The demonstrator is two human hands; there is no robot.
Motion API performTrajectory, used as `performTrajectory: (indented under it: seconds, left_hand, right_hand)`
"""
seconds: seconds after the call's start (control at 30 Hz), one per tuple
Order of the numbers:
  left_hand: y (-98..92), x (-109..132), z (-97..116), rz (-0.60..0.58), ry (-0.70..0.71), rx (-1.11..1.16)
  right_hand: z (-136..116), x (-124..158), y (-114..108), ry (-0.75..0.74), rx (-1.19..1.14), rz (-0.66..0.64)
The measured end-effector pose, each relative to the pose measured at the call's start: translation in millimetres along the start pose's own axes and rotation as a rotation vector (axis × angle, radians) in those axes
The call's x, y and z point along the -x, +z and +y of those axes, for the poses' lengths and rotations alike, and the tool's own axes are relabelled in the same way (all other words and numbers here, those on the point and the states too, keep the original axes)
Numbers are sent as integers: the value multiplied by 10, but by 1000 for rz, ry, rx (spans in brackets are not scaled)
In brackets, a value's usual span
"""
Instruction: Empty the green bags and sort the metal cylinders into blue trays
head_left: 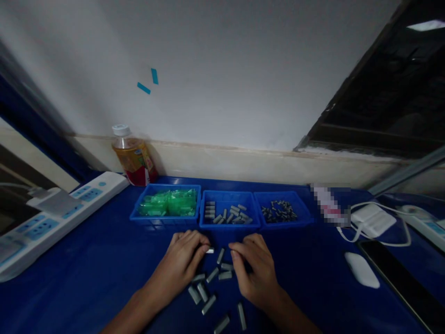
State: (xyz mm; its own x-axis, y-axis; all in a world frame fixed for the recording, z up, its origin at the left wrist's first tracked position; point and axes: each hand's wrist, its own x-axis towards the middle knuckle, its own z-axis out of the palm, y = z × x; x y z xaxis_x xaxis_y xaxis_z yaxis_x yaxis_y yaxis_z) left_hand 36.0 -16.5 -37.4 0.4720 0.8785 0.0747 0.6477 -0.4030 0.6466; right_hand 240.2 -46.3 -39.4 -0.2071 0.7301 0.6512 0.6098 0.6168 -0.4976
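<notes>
My left hand [184, 260] pinches a small metal block [210, 251] between thumb and forefinger, its bright end poking out. To its right, my right hand [256, 271] is closed, thumb and forefinger together; whatever is between the tips, if anything, is too small to make out. Several loose metal blocks [225, 275] lie on the blue tabletop [125, 260] between and below the hands. Just beyond the hands is a blue bin [229, 227] with similar blocks, some lined up along its left side.
A left bin [165, 217] holds green plastic packets [182, 202]; a right bin [303, 218] holds small dark metal parts [279, 212]. A bottle [134, 157] stands behind. Power strip [79, 204] at left; charger [373, 219], white case [362, 270] and phone [399, 278] at right.
</notes>
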Motion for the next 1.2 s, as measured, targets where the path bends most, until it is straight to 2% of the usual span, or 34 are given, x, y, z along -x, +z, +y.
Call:
performTrajectory:
  seconds: [0.2, 0.4, 0.63, 0.87, 0.97, 1.1, 1.2]
  left_hand:
    - [24, -14, -15, 57, 44, 20]
    - [28, -37, 57, 218, 119, 163]
    - [24, 68, 307, 345, 224, 203]
    - [-3, 52, 294, 457, 203, 297]
    - [1, 49, 298, 443, 206, 338]
    - [-26, 71, 307, 309, 236, 455]
    - [-47, 75, 290, 284, 237, 560]
  right_hand:
    - [-59, -20, -18, -54, 32, -54]
    - [-187, -9, 26, -40, 174, -182]
    - [-281, -31, 69, -45, 34, -2]
    - [-301, -46, 69, -105, -49, -16]
    - [-277, -72, 72, -127, -34, 17]
    - [-204, -111, 95, -119, -53, 43]
    - [-183, -120, 129, -135, -72, 41]
